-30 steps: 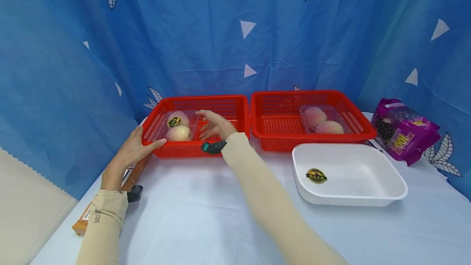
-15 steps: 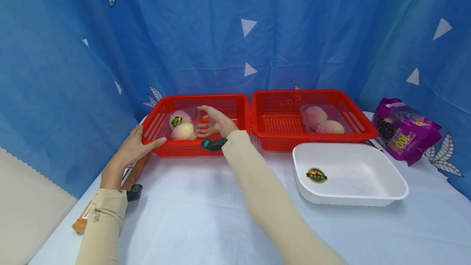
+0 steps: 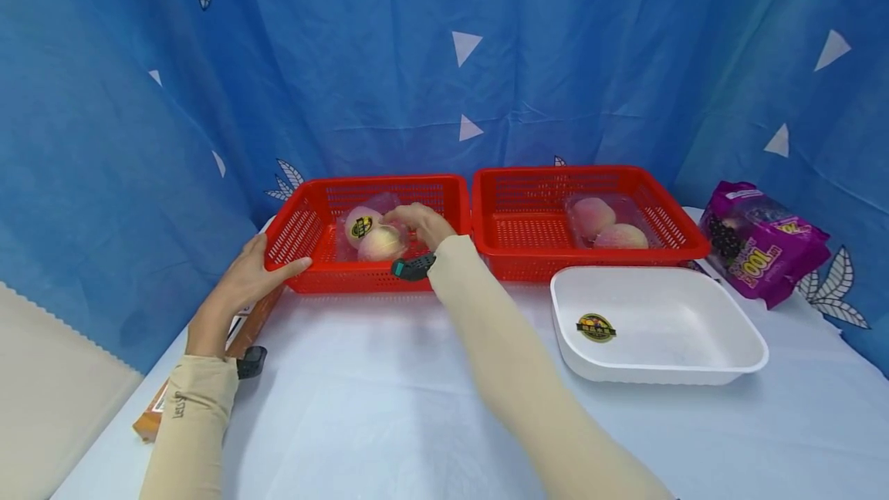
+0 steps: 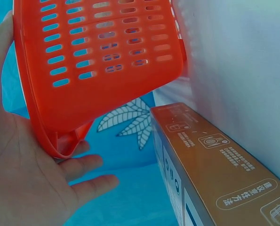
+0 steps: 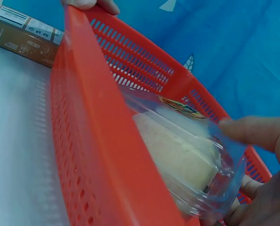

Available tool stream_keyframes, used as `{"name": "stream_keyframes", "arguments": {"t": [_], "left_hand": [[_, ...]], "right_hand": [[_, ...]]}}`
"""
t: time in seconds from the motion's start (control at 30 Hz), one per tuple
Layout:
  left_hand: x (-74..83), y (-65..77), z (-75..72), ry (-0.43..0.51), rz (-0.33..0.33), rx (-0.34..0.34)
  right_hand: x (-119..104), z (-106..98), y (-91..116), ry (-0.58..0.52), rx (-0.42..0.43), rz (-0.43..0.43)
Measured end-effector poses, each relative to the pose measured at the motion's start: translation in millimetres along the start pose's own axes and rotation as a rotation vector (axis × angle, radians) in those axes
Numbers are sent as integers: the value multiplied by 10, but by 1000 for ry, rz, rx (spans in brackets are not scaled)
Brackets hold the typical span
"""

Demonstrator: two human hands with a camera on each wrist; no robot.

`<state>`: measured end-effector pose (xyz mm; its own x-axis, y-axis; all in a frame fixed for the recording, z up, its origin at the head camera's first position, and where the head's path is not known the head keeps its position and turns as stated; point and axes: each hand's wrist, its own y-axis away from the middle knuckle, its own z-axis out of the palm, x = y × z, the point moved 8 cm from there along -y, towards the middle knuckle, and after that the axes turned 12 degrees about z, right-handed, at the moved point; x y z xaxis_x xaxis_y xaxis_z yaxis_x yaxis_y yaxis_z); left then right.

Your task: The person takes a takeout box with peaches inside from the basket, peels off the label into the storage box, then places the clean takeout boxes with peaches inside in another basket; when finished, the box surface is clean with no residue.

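Watch that clear pack left of centre in the head view: it lies inside the left red basket with two peach-like fruits in it. Your right hand pinches it by one end, thumb above and fingers below at the right of the right wrist view. With only that end held, the far end could sag or swing, and the smooth plastic could slide from under your thumb. Squeeze harder and the thin wall may buckle; if the lid is not snapped down (you can't tell from here), a fruit could roll out. Whether the pack has left the basket floor is also unclear.

The strap on your right wrist sits against the basket's front rim in the head view, so a low pull might catch and drag the basket along.

Your left hand, left of centre, spreads round the basket's left corner, thumb along the rim and fingers nearly straight rather than clenched. That steadies it only loosely; a tug to the right could slip the corner free. Push the corner outward instead, and it may knock the brown box, lower right in the left wrist view.
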<state>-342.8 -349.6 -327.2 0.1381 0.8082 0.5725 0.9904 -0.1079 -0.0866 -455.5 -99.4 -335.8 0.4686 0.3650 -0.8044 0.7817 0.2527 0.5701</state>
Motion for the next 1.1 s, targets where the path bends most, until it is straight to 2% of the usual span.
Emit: {"name": "stream_keyframes", "arguments": {"t": [0.1,0.17,0.37,0.57,0.77,1.1], "left_hand": [[4,4,1,2,2,-2],[10,6,-2,3,5,-2],[2,11,-2,-3,0,-11],[-3,7,1,-2,4,-8],[-1,9,1,-1,10,-9],[-5,2,-4,4,16,-4]], "right_hand": [[-30,-17,-16,76,10,-20],[-58,-9,-9,96,-15,-36],[-47,-3,42,139,-70,8],[-68,-3,50,133,-100,-4],[-115,-72,48,58,-115,-22],[-160,-322,167,44,-125,-49]]}}
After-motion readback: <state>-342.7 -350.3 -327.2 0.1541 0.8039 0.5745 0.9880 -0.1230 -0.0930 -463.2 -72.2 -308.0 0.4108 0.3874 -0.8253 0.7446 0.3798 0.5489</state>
